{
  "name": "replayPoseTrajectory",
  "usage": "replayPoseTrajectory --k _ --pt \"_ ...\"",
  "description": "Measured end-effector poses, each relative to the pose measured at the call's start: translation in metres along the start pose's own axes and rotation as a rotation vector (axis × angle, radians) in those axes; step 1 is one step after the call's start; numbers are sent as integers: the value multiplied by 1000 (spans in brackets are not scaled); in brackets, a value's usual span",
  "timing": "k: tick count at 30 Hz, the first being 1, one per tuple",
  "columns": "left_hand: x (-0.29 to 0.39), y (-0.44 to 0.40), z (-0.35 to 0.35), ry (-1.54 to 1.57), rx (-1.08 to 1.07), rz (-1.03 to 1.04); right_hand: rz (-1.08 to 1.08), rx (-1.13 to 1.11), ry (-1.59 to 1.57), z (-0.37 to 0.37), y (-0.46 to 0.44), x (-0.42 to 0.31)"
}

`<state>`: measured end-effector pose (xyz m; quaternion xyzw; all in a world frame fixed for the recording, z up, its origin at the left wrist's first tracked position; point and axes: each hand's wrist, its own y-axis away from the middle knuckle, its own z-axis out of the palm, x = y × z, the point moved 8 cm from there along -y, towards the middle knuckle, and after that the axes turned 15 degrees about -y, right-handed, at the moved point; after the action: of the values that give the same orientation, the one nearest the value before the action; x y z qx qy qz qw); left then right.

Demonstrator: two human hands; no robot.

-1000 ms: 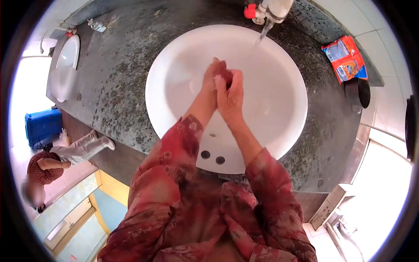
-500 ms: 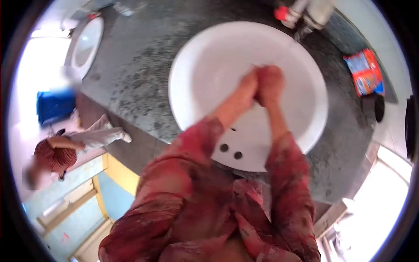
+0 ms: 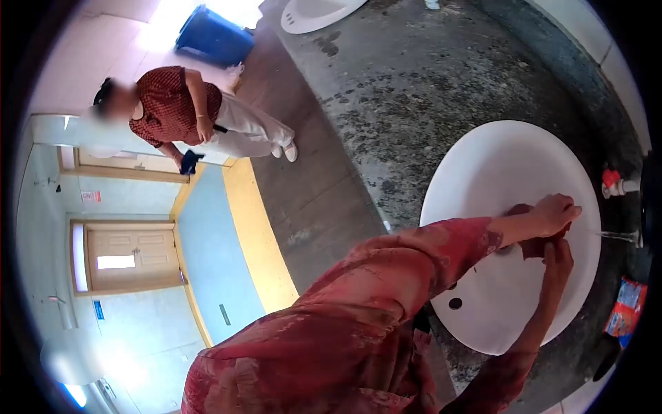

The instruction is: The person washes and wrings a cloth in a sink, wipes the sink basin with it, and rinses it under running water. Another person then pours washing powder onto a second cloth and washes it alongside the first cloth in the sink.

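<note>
A dark red cloth hangs between my two hands inside the white oval basin. My left hand is closed on its upper edge, near the running water. Below it, my right hand pinches the cloth's lower right side. The cloth's far part lies partly hidden behind my left wrist. Water runs from the tap at the right edge, close beside my left hand.
A red tap valve and a red-orange packet are on the stone counter. Another basin is at the top. A person in a checked top stands on the floor near a blue bin.
The view has swung left, so the basin now appears at the right. My hands have moved apart from their clasp, and the dark red cloth shows spread between them.
</note>
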<state>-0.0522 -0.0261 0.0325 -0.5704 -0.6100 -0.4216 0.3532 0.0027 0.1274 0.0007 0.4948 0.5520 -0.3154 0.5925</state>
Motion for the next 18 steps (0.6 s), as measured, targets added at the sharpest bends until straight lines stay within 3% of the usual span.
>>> replayPoseTrajectory --k 2,4,5,7,8,11,12,13,14,15,17,18 --pt "3 10 -9 9 -63 -4 -56 -36 112 9 -1 -13" --pt "-5 16 -17 6 -16 36 -16 392 -515 -5 10 -36" --pt "-9 19 -19 4 23 83 -12 402 -509 -9 5 -34" --pt "-37 15 0 131 -87 -70 -86 380 -907 -28 -5 -28" --pt "-62 17 17 205 -130 -260 -100 349 -883 -22 -8 -41" --pt "-68 55 55 971 -563 -600 -271 482 -733 11 3 -69" --pt "-66 53 62 1071 -466 -741 -279 517 -354 22 7 -73" --pt "-53 38 67 1167 -534 -437 -280 576 24 33 12 -76" --pt "-44 28 72 1282 -586 -137 -336 563 136 57 19 -84" --pt "-37 25 67 1293 -617 -26 -367 603 62 81 28 -99" --pt "-44 44 51 1309 -506 -399 -551 459 177 107 37 -110" --pt "-60 44 60 1308 -541 -408 -611 415 218 107 33 -110"
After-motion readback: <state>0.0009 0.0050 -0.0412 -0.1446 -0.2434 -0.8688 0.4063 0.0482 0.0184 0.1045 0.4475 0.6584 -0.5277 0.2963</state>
